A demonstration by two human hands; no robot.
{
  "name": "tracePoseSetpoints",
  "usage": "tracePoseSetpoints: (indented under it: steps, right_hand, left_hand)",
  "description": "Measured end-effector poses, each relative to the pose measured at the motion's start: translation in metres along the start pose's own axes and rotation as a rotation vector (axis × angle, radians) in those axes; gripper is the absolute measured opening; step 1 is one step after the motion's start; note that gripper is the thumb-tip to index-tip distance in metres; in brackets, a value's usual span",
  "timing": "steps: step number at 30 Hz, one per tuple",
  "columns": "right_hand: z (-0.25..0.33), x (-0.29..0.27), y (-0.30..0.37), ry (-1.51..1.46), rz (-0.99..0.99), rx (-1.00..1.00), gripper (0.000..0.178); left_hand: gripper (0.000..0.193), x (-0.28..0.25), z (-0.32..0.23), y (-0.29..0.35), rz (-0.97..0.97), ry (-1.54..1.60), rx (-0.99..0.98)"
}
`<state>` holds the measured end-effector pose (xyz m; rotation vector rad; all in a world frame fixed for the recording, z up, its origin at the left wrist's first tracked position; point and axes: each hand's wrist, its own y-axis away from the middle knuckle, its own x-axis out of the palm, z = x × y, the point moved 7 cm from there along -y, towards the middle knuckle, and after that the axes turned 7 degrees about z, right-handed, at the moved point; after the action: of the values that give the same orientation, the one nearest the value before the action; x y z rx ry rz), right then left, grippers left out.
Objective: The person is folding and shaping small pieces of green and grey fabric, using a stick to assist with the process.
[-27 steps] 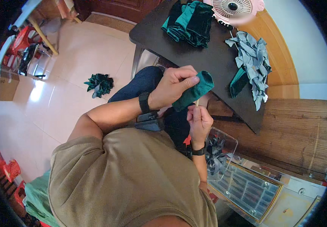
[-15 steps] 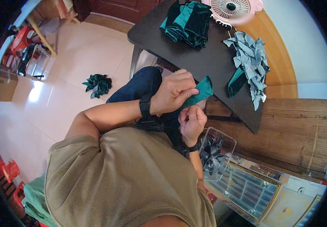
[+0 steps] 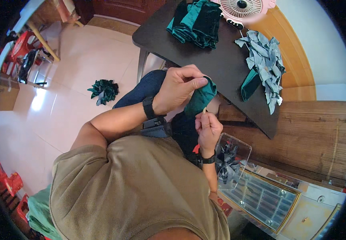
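Observation:
My left hand (image 3: 178,87) pinches the upper end of a small dark green velvet piece (image 3: 202,98) between thumb and fingers. The piece hangs over my lap, close to the table edge, its top curling over my thumb tip. Just below it, my right hand (image 3: 209,131) is closed in a pinch on a slim pale stick (image 3: 204,110). The tip of this stick meets the lower edge of the velvet; whether it goes inside, I cannot tell. Most of the stick is hidden by my right fingers.
On the black table (image 3: 217,66) lie folded green velvet pieces (image 3: 195,25), a grey-backed fabric heap (image 3: 263,60) and a single green strip (image 3: 250,85). A pink fan (image 3: 243,15) stands behind. A gathered green bunch (image 3: 105,91) lies on the floor. Dark scraps (image 3: 228,160) fill a clear container.
The velvet piece has turned from sticking out rightward to hanging down. My right hand has moved slightly down and right, and the pale stick now shows above its fingers.

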<state>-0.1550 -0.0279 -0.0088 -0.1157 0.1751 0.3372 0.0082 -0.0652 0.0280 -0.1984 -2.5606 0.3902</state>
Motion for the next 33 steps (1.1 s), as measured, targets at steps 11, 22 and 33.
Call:
tracePoseSetpoints:
  steps: [11,22,33]
  right_hand:
    - [-0.010,0.007,-0.006,-0.278,0.039,0.080,0.031]
    - [-0.008,0.002,-0.004,-0.458,0.171,0.089,0.031]
    - [-0.020,0.012,-0.004,-0.631,0.254,0.133,0.036]
  left_hand:
    - [0.015,0.003,-0.005,-0.007,-0.051,-0.105,0.158]
    - [0.019,0.007,-0.007,-0.008,0.076,-0.306,0.136]
    - [0.010,0.019,0.005,-0.006,0.087,0.055,-0.069]
